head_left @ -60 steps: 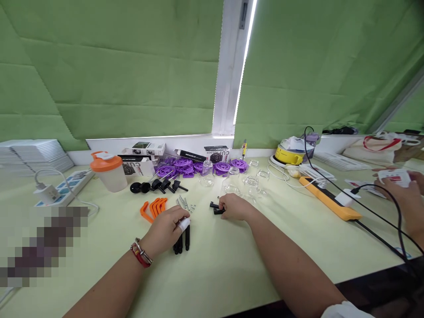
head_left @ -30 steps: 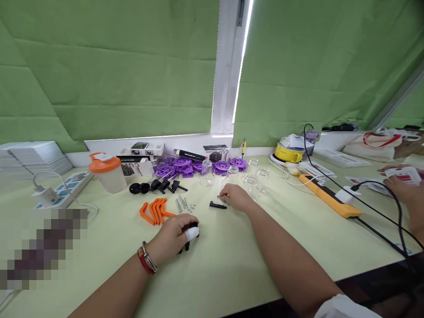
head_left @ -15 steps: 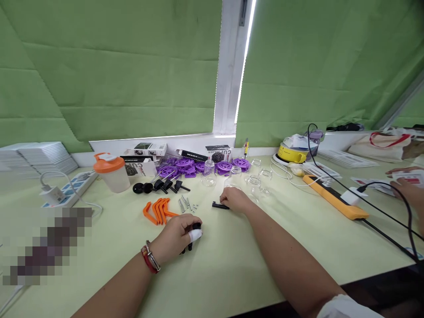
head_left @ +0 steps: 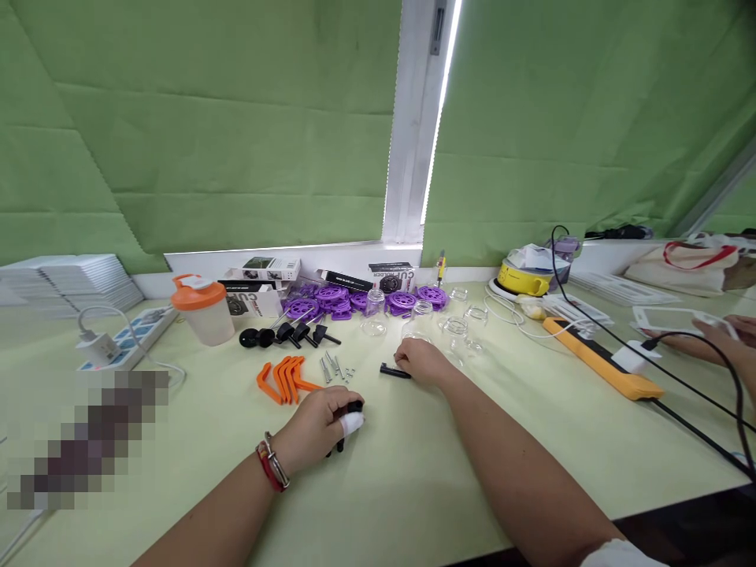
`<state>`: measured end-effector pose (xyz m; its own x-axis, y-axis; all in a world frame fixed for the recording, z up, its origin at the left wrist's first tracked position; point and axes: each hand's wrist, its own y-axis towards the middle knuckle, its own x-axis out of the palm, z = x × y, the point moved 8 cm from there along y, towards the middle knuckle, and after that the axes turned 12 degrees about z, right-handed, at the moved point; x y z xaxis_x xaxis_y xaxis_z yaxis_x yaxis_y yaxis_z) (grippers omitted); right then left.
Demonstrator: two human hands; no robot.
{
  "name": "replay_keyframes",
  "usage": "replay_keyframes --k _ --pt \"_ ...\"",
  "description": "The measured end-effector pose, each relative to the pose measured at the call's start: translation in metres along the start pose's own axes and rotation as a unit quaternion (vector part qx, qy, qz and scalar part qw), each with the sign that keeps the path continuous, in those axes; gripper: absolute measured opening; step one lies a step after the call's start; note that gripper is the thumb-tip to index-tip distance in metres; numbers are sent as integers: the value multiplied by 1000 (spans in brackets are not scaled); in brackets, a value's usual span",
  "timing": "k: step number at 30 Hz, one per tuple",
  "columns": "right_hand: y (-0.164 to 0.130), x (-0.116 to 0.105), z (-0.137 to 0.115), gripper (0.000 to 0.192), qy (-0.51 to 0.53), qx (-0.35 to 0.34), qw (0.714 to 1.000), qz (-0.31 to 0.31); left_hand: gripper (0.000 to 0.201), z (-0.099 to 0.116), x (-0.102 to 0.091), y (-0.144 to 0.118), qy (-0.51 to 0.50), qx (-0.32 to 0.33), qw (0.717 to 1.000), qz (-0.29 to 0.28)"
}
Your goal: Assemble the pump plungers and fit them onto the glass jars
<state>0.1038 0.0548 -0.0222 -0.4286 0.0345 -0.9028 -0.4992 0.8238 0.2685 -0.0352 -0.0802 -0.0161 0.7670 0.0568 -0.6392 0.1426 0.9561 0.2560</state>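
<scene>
Black rods (head_left: 342,441) are clasped in the left hand (head_left: 319,429), grip closed around them, bunched upright on the bench (head_left: 413,480). A small black bracket (head_left: 393,371) is pinned flat under the right hand (head_left: 420,362), fingertips narrowed on it, beside loose screws (head_left: 334,368).

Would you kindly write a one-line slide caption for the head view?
Left hand grips black rods; right hand touches a small black part on the green table.
</scene>
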Motion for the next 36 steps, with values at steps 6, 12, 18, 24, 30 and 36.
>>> replay_keyframes --k 6,12,18,24,30,36 --pt "-24 -27 -60 13 244 -95 965 24 19 3 -1 0 12 16 1000 6" --pt "-46 -25 -105 12 276 -172 945 -27 18 4 0 1 31 33 999 12" --pt "-43 -19 -102 14 285 -159 944 -38 19 2 1 2 31 30 999 9" --pt "-42 -18 -102 13 296 -150 942 -47 21 3 -1 2 10 16 1000 10" --pt "-19 -35 -25 25 213 45 974 56 25 5 -2 1 6 -4 1000 2" --pt "-11 -18 32 20 -5 125 992 14 25 3 -2 1 2 -12 1000 1"
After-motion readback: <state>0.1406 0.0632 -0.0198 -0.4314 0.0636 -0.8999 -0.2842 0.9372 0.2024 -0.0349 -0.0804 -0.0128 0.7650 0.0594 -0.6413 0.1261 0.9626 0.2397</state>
